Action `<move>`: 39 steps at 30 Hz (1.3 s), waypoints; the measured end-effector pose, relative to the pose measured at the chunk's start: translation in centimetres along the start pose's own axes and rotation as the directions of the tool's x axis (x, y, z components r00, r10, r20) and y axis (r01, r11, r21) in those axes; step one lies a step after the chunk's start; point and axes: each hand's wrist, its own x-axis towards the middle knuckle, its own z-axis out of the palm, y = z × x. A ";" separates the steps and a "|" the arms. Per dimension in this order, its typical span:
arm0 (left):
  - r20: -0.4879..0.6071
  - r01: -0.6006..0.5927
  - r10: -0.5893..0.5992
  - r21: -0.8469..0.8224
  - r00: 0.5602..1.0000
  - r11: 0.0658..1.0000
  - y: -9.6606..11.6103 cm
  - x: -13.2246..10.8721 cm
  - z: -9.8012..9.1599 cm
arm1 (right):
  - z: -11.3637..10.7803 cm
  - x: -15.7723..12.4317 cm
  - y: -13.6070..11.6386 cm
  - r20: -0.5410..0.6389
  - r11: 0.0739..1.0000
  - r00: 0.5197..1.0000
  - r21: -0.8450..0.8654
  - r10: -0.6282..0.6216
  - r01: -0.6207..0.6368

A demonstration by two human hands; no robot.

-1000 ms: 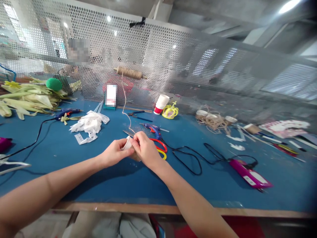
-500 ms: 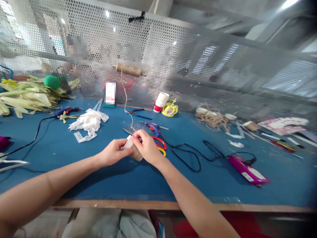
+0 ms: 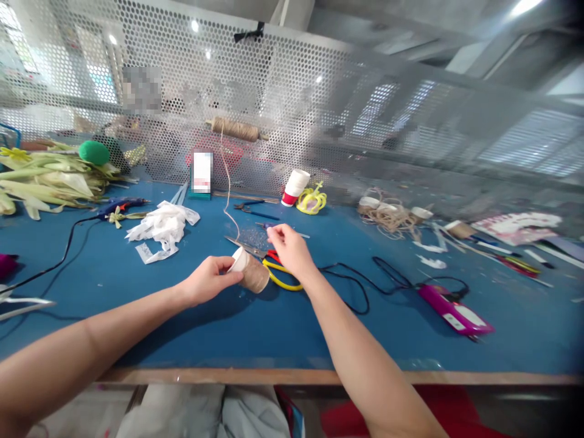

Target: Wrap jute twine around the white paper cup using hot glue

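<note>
My left hand (image 3: 207, 281) is closed on the rim end of a paper cup (image 3: 253, 274). The cup is tilted, its white mouth toward my left fingers and its side wrapped in brown twine. From the cup rim a loose strand of twine (image 3: 227, 182) runs up to the spool (image 3: 235, 129) at the mesh panel. My right hand (image 3: 292, 250) has its fingers curled over a blue glue gun (image 3: 266, 225), whose body it mostly hides. Scissors (image 3: 283, 283) with red and yellow handles lie under and beside this hand, just right of the cup.
Crumpled white plastic (image 3: 163, 225), another glue gun (image 3: 123, 205) and corn husks (image 3: 50, 176) lie left. At the back stand a phone (image 3: 201, 173), pliers (image 3: 255, 210), cups (image 3: 295, 185) and a yellow crown (image 3: 312, 199). A black cord runs to a purple power strip (image 3: 454, 311) on the right.
My right hand has let go of the cup and moved right and up to the glue gun. The cup's twine-wrapped side is now uncovered; my left hand still holds it.
</note>
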 end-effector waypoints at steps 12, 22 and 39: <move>0.042 -0.102 0.094 0.285 0.995 0.953 -0.2 -0.1 0.1 | 0.4 6.3 6.0 0.075 0.910 0.918 -0.182 0.389 -0.371; -0.026 -0.066 0.076 0.277 0.997 0.959 -0.3 0.3 0.0 | -3.6 3.0 2.5 0.066 0.895 0.955 0.334 0.290 -0.295; -0.106 -0.050 0.070 0.188 0.992 0.981 -1.4 1.0 -1.1 | -4.8 -3.8 -1.1 0.318 0.928 0.948 0.356 -0.011 -0.108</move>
